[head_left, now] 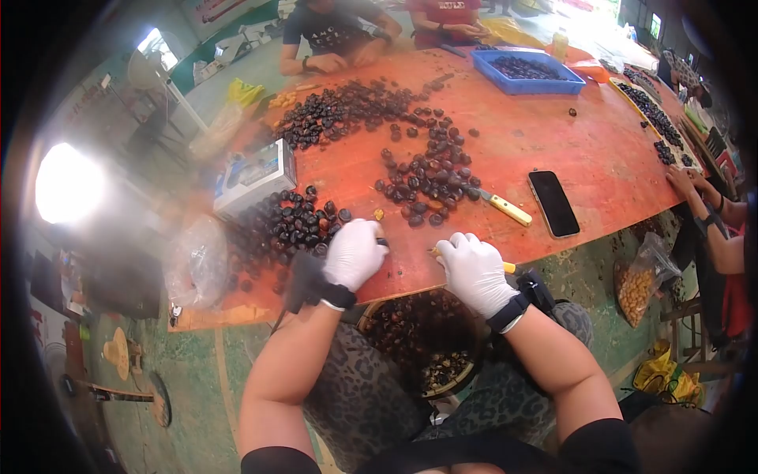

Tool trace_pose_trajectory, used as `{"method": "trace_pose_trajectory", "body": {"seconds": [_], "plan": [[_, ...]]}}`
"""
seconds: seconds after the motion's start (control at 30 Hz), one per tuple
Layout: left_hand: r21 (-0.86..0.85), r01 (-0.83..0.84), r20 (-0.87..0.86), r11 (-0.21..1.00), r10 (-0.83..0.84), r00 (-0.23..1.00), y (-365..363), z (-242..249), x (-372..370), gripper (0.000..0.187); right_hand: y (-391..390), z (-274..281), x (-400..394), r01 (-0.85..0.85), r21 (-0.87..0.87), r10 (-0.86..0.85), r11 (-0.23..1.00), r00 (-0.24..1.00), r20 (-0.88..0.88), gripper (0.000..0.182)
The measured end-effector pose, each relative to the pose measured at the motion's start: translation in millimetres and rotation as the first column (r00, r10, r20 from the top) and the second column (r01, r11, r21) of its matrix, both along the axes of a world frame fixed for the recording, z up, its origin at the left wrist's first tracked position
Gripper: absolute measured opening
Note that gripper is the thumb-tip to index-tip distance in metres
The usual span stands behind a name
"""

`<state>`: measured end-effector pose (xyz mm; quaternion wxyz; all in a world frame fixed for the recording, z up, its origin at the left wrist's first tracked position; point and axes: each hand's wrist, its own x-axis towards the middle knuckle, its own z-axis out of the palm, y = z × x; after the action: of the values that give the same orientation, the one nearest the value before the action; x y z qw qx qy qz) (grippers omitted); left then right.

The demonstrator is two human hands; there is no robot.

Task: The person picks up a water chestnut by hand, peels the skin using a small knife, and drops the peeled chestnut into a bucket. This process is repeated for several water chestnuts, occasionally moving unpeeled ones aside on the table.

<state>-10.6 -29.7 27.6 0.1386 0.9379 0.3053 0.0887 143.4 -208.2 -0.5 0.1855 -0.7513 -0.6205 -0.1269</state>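
Note:
White gloves cover both hands at the near edge of the red table (505,142). My left hand (355,253) has its fingers closed round a dark nut, only partly visible, beside a pile of dark brown nuts (296,221). My right hand (474,268) is closed on a knife with a yellow handle (509,268), which sticks out behind the fist. Something small and yellowish shows at its fingertips. Between and beyond the hands lies another group of nuts (434,178). A small yellow piece (379,214) rests near my left hand.
A second knife (509,209) and a phone (553,204) lie to the right. A box (257,175) and plastic bag (197,265) are left. A basket of shells (458,383) stands below the edge. People work across the table and at right, near a blue tray (489,73).

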Motion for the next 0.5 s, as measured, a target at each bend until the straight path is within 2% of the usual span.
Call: {"method": "trace_pose_trajectory", "body": {"seconds": [0.03,0.13,0.23,0.3,0.33,0.43,0.47,0.5], "plan": [[0.144,-0.036,-0.090,0.989,0.049,0.995,3,7,-3,0.020,-1,0,3,0.010,0.004,-0.010,1.000,1.000,-0.006,0.009],[0.331,-0.128,-0.153,0.935,0.187,0.970,-6,20,-2,0.025,-1,2,7,0.038,0.009,-0.038,0.999,0.999,-0.027,0.010],[0.284,0.019,0.172,0.959,-0.071,0.982,-18,17,26,0.028,-1,1,10,0.050,0.021,-0.049,0.999,0.998,-0.038,0.011],[0.128,0.202,0.242,0.971,-0.228,0.943,-15,0,44,0.030,0,2,10,0.057,0.023,-0.056,0.998,0.998,-0.032,0.011],[0.139,0.225,0.217,0.965,-0.251,0.943,-17,-3,47,0.027,1,2,10,0.062,0.018,-0.061,0.998,0.998,-0.025,0.012],[-0.007,0.207,0.208,0.978,-0.201,0.957,-13,-4,46,0.027,0,2,10,0.060,0.025,-0.059,0.998,0.998,-0.024,0.012],[0.024,0.175,0.186,0.984,-0.177,0.967,-15,-1,43,0.025,0,2,11,0.056,0.032,-0.055,0.998,0.998,-0.027,0.013],[-0.108,0.178,0.236,0.978,-0.149,0.960,-18,2,40,0.025,-1,3,11,0.056,0.045,-0.054,0.997,0.998,-0.032,0.013]]}}
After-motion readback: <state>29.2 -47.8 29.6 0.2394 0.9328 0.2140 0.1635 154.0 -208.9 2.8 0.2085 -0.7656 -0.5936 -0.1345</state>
